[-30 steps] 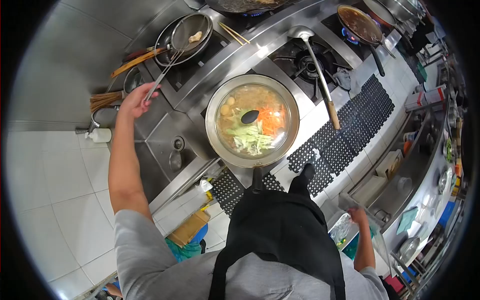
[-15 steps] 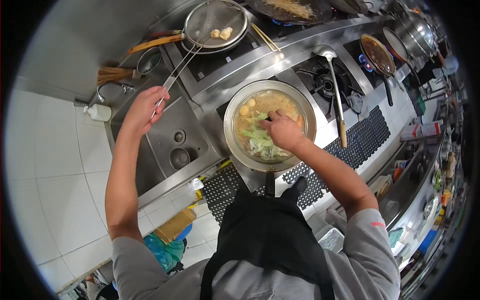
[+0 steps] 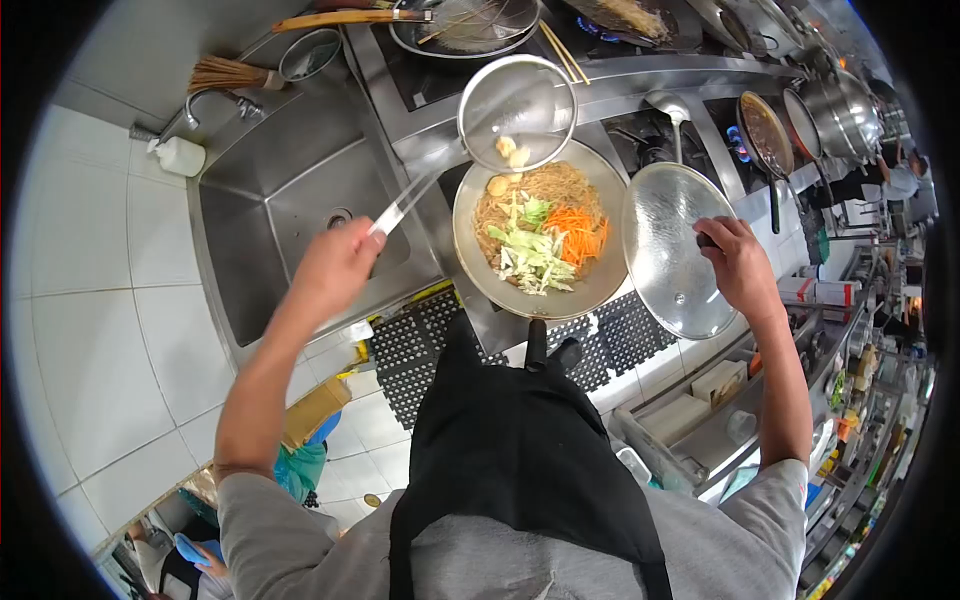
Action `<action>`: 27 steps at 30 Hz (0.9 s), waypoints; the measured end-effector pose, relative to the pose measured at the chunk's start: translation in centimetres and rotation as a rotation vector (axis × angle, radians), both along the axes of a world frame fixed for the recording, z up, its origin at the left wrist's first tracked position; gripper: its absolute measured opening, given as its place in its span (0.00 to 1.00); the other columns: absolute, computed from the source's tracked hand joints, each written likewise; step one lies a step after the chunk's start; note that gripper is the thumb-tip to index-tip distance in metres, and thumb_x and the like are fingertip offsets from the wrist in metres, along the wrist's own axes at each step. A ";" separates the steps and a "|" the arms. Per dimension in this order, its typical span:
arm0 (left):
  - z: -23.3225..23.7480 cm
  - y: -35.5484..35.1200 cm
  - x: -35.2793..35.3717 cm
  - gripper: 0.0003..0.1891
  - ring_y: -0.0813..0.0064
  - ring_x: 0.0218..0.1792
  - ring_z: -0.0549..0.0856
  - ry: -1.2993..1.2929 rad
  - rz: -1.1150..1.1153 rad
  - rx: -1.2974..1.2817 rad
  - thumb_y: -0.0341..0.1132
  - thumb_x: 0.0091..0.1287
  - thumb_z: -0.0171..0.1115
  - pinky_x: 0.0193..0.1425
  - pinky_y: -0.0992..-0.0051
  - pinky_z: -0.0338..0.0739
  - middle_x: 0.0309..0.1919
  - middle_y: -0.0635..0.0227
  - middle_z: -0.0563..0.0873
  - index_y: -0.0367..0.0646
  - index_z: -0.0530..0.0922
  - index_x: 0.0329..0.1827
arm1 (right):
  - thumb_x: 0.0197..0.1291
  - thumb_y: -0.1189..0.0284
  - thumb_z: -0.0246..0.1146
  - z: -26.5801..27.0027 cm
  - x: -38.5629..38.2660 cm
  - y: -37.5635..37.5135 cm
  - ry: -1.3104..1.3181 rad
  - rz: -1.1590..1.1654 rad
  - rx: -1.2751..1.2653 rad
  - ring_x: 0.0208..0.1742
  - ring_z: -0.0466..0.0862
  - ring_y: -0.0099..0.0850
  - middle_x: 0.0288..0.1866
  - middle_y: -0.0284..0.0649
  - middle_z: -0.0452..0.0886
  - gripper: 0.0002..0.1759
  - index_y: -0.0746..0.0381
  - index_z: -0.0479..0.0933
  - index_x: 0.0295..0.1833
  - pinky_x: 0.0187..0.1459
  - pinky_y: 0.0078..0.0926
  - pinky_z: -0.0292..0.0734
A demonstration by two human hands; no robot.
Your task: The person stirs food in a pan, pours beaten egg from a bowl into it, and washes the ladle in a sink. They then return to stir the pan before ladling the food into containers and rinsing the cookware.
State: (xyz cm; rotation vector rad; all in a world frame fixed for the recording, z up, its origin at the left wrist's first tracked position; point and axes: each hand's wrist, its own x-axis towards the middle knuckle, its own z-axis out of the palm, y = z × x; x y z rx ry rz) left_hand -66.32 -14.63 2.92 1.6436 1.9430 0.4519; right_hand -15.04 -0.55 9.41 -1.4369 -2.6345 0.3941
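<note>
My left hand (image 3: pixel 338 262) is closed on the handle of a wire strainer (image 3: pixel 518 105), which hangs over the far edge of the pan with a few pale pieces in it. The pan (image 3: pixel 470 255) holds brown noodles (image 3: pixel 565 187), shredded green cabbage (image 3: pixel 525 250) and orange carrot strips (image 3: pixel 580 237); its black handle points toward me. To the right of the pan, my right hand (image 3: pixel 738 262) grips the knob of a glass lid (image 3: pixel 672 240), which is tilted and held off the pan.
A steel sink (image 3: pixel 270 225) with a faucet lies on the left. A ladle (image 3: pixel 672 108) rests behind the lid. Lit burners under pans (image 3: pixel 768 140) are at the back right. Chopsticks (image 3: pixel 565 52) lie at the back, near a wok. People stand in the far right background.
The lid has come off the pan and moved right with my right hand, uncovering the food. My left hand has brought the strainer forward from the back left to the pan's far edge.
</note>
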 end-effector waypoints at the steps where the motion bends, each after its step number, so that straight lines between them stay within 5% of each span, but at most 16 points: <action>1: -0.5 -0.7 1.3 0.13 0.60 0.20 0.82 0.153 -0.065 0.075 0.41 0.79 0.59 0.28 0.60 0.76 0.21 0.61 0.81 0.40 0.77 0.39 | 0.59 0.82 0.69 0.1 1.1 -0.3 -0.033 -0.013 0.017 0.58 0.82 0.50 0.53 0.46 0.85 0.20 0.61 0.83 0.58 0.59 0.44 0.78; 6: -0.8 -2.8 3.4 0.10 0.48 0.28 0.87 0.385 -0.143 0.120 0.38 0.78 0.58 0.32 0.53 0.80 0.26 0.56 0.86 0.41 0.77 0.41 | 0.60 0.81 0.68 -0.2 1.6 -1.7 -0.096 -0.054 0.036 0.57 0.82 0.50 0.53 0.45 0.85 0.19 0.61 0.82 0.58 0.60 0.44 0.78; 9: -1.2 -3.3 2.3 0.12 0.52 0.24 0.85 0.338 -0.041 0.264 0.39 0.79 0.58 0.30 0.56 0.79 0.23 0.55 0.84 0.39 0.77 0.40 | 0.60 0.80 0.67 -2.0 0.4 -1.4 -0.060 0.004 0.057 0.57 0.82 0.50 0.52 0.46 0.85 0.18 0.60 0.83 0.57 0.59 0.45 0.79; 16: 2.2 -3.0 0.1 0.17 0.89 0.16 0.65 -0.595 0.486 -0.040 0.45 0.83 0.55 0.20 0.80 0.58 0.16 0.78 0.70 0.41 0.79 0.41 | 0.59 0.78 0.65 -9.1 -10.2 0.4 0.035 0.203 0.022 0.59 0.80 0.49 0.50 0.45 0.83 0.21 0.59 0.83 0.60 0.60 0.44 0.79; 22: 3.0 -5.9 -1.8 0.16 0.89 0.12 0.61 -0.706 0.537 -0.024 0.45 0.83 0.54 0.16 0.81 0.53 0.15 0.77 0.69 0.43 0.79 0.40 | 0.59 0.76 0.66 -16.6 -16.2 1.3 -0.003 0.300 0.040 0.58 0.80 0.47 0.53 0.44 0.82 0.23 0.58 0.82 0.62 0.59 0.42 0.80; 27: 3.7 -7.8 -2.5 0.16 0.88 0.12 0.62 -0.692 0.528 -0.055 0.45 0.83 0.53 0.17 0.81 0.54 0.13 0.77 0.68 0.44 0.78 0.39 | 0.58 0.78 0.60 -17.0 -16.7 0.9 -0.030 0.264 -0.053 0.61 0.78 0.48 0.55 0.47 0.81 0.28 0.56 0.81 0.66 0.64 0.42 0.79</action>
